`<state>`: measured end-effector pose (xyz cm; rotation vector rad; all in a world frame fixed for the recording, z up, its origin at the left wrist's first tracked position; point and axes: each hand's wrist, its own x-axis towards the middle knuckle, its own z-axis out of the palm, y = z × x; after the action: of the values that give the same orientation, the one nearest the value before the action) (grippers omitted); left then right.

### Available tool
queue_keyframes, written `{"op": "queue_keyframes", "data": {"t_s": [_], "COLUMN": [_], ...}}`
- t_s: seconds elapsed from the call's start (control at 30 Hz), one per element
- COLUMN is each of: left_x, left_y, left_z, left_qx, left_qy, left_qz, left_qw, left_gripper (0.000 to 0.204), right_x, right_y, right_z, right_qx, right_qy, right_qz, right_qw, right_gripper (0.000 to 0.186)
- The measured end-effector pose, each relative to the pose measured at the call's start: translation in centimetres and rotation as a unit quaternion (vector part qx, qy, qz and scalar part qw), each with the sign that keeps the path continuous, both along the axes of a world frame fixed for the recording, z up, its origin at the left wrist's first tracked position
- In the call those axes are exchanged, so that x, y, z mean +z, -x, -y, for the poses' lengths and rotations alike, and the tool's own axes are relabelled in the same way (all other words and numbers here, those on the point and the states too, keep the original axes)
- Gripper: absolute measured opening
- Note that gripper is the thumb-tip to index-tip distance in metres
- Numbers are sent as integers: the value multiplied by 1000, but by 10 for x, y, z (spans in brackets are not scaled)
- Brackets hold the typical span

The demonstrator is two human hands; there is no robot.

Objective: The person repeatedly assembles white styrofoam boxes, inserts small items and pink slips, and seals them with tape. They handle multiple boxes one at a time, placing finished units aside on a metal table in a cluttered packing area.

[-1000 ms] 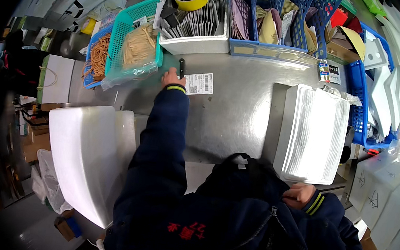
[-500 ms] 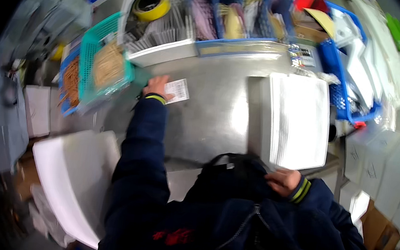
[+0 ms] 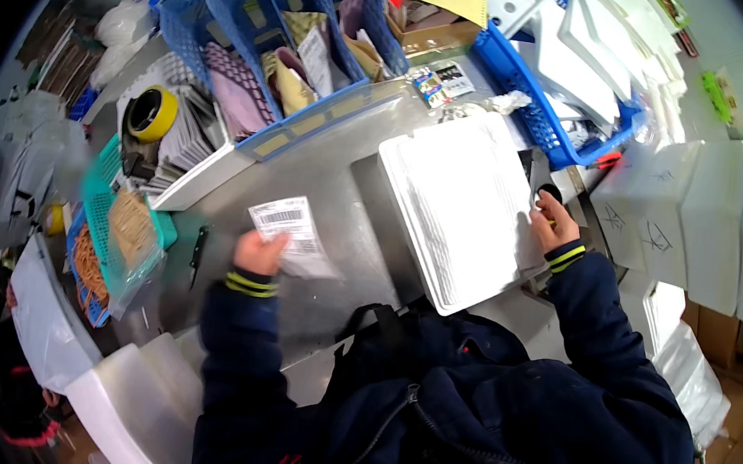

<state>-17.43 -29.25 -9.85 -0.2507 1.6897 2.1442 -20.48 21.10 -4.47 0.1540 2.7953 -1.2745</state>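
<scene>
My left hand (image 3: 260, 252) pinches a white printed label (image 3: 291, 225) by its edge, held over the metal table (image 3: 341, 174). Beyond the right side of a white, layered rectangular stack (image 3: 460, 215), perhaps foam lids, is my right hand (image 3: 557, 224). Its fingers are bent and apart, beside a round black object (image 3: 550, 193) whose kind I cannot make out. Nothing shows in that hand. A black-handled knife (image 3: 197, 256) lies on the table to the left of my left hand.
A blue divided basket (image 3: 264, 46) with padded envelopes stands at the back. At left are a white box (image 3: 203, 178) with a yellow tape roll (image 3: 152, 114) and a teal basket (image 3: 102, 188) of sticks. A blue crate (image 3: 573, 152) with white foam pieces stands far right.
My left hand has lifted the label off the table and drawn it nearer. My right hand has moved up from near my body to the stack's right side. The view has turned right.
</scene>
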Motion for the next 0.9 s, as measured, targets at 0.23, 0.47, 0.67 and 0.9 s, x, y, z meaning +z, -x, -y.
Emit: {"op": "queue_keyframes", "data": {"t_s": [0.23,0.47,0.67,0.9], "left_x": [12,17,40,48], "left_y": [-20,-24,-58,-103], "left_z": [-200,-225,-150,-52], "left_qx": [145,252,340,430], "left_qy": [-105,136,-15,6], "left_qz": [24,-108,-33,-33], "left_qw": [984,952,940,902], "left_gripper": [25,23,19,21], "right_x": [-57,-65,-16,-13], "right_y": [44,35,15,-4], "right_z": [-3,17,121,249], "right_qx": [-31,42,101,228], "right_qy": [290,81,141,114], "right_qz": [221,45,153,182], "right_qw": [931,995,973,950], "right_gripper": [50,45,60,73]}}
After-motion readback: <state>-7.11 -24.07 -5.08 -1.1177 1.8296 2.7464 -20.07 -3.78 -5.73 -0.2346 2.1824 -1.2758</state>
